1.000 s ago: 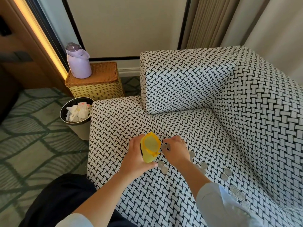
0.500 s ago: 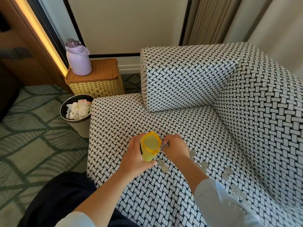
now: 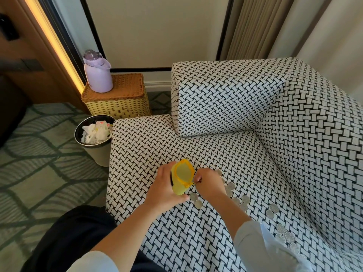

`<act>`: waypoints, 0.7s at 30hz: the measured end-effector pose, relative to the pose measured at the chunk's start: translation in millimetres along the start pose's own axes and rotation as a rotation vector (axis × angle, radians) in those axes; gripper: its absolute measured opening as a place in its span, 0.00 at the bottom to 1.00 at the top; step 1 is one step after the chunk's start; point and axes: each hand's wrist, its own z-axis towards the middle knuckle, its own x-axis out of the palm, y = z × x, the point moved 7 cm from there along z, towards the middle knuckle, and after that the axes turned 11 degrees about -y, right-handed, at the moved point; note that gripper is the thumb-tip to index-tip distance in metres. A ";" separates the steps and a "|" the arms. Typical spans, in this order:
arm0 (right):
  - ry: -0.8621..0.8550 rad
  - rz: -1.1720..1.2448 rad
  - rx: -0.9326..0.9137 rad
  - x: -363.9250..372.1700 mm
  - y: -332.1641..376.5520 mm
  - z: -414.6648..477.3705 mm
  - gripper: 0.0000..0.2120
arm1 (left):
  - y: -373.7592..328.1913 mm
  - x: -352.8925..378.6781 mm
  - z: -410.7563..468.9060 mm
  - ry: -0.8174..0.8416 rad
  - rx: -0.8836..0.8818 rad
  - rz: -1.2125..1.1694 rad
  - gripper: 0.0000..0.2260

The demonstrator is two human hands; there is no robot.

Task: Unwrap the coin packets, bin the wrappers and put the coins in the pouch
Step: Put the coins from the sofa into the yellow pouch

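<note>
My left hand grips a yellow pouch upright over the sofa seat, its mouth open toward me. My right hand is right beside the pouch's rim, fingers curled and pinching something small and thin there; I cannot tell whether it is a coin or the zip pull. Several silver coins lie loose on the seat below and to the right of my hands, with more coins near my right sleeve. The bin left of the sofa holds crumpled white wrappers.
The black-and-white woven sofa has an armrest block at the back and a backrest on the right. A wicker box with a lilac bottle stands behind the bin. Patterned green carpet lies to the left.
My right hand has shifted slightly down along the pouch's rim. The left hand keeps holding the pouch in the same place.
</note>
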 end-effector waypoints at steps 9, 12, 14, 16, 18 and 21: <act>-0.349 0.573 0.123 -49.0 26.7 1.2 0.12 | 0.2 0.3 0.4 0.003 0.015 -0.011 0.48; -0.175 0.530 0.085 -43.4 45.2 4.4 0.12 | 0.5 -1.2 0.1 -0.002 -0.002 -0.030 0.47; -0.020 0.424 0.077 -33.1 48.6 4.0 0.12 | 0.9 -2.1 -0.9 0.003 -0.006 -0.040 0.47; -0.032 0.392 0.065 -33.8 45.3 2.3 0.12 | 0.4 -3.8 -2.7 0.003 -0.001 -0.042 0.45; -0.139 0.441 0.082 -40.7 35.7 0.1 0.10 | -0.8 -5.3 -5.6 -0.002 0.018 -0.044 0.44; -0.084 0.322 0.143 -33.8 17.1 -3.5 0.07 | -1.2 -6.5 -11.8 -0.008 0.033 -0.058 0.44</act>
